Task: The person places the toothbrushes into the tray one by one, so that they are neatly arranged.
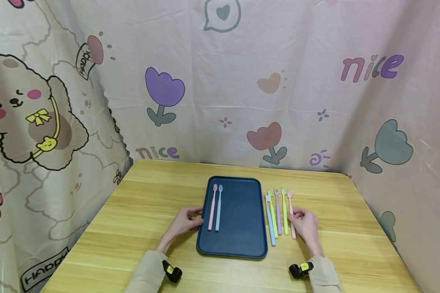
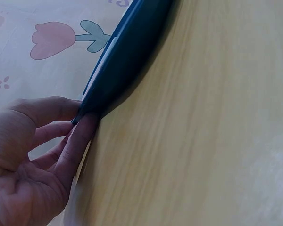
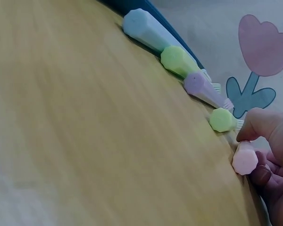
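My left hand [image 1: 185, 221] pinches the left rim of a dark blue tray [image 1: 238, 248]; the left wrist view has thumb and finger on either side of its edge [image 2: 118, 80]. Inside the tray, towards its left, a pink toothbrush [image 1: 212, 209] and a blue toothbrush [image 1: 218, 211] lie side by side, heads away from me. My right hand [image 1: 305, 226] holds another pink toothbrush [image 3: 245, 159] between thumb and fingers, the outermost of a row right of the tray. Beside it lies a yellow-green toothbrush [image 3: 222, 120].
Also in the row are a purple toothbrush [image 1: 278, 215], a second yellow-green toothbrush [image 1: 273, 217] and a blue toothbrush [image 1: 270, 224] close along the tray's right edge. All lie on a wooden table [image 1: 150, 183]. A printed curtain [image 1: 220, 101] hangs behind the table and at its sides.
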`<state>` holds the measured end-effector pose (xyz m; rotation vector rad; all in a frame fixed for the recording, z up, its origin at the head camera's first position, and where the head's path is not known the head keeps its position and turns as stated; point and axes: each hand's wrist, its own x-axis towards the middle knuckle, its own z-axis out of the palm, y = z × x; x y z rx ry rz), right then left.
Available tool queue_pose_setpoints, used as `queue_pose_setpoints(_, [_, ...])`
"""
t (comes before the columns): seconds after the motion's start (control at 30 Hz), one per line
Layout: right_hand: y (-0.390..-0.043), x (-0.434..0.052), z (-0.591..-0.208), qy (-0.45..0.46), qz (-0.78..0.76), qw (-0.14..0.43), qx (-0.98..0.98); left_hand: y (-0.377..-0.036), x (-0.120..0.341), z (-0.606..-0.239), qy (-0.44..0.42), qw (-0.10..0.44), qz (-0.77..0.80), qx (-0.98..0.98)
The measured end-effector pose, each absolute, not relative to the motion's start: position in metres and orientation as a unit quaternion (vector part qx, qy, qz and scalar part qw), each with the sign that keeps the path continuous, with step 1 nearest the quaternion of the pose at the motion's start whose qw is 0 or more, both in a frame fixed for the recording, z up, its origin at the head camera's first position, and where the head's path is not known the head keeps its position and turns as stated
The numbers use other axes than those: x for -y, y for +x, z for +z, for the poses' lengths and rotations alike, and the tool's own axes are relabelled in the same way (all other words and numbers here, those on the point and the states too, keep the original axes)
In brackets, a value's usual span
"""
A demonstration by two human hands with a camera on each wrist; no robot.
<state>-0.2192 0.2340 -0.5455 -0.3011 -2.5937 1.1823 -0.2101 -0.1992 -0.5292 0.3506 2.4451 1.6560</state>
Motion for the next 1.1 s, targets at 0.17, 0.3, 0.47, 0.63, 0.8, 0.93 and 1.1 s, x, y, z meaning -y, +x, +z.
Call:
queue_pose_setpoints(0.17, [-0.2204,-0.2338,-0.5458,-0.107,0.403,0.138,0.898,-0.2097,0.1988,-0.5285,0.114,0.083,0.551,-0.823])
queue_pose_setpoints(0.3, [-0.22,-0.2344,-0.5448,-0.105,0.404,0.133,0.899,-0.2091,0.1986,-0.5284,0.116,0.083,0.552,-0.821])
queue_pose_setpoints(0.47, [-0.2196,-0.2345,-0.5432,-0.103,0.405,0.127,0.899,-0.2092,0.1988,-0.5283,0.121,0.081,0.562,-0.814])
queue_pose_setpoints(0.63, [-0.2203,-0.235,-0.5444,-0.104,0.408,0.126,0.898,-0.21,0.1992,-0.5291,0.125,0.082,0.565,-0.812])
queue_pose_setpoints(0.8, [-0.2214,-0.2361,-0.5465,-0.106,0.414,0.128,0.895,-0.2108,0.1992,-0.5293,0.126,0.08,0.565,-0.811])
queue_pose_setpoints(0.93, [-0.221,-0.2362,-0.5459,-0.111,0.423,0.126,0.89,-0.2106,0.1994,-0.5282,0.128,0.083,0.565,-0.811])
queue_pose_setpoints(1.1, [-0.2187,-0.2365,-0.5421,-0.113,0.446,0.118,0.88,-0.2105,0.1992,-0.5273,0.124,0.084,0.563,-0.813])
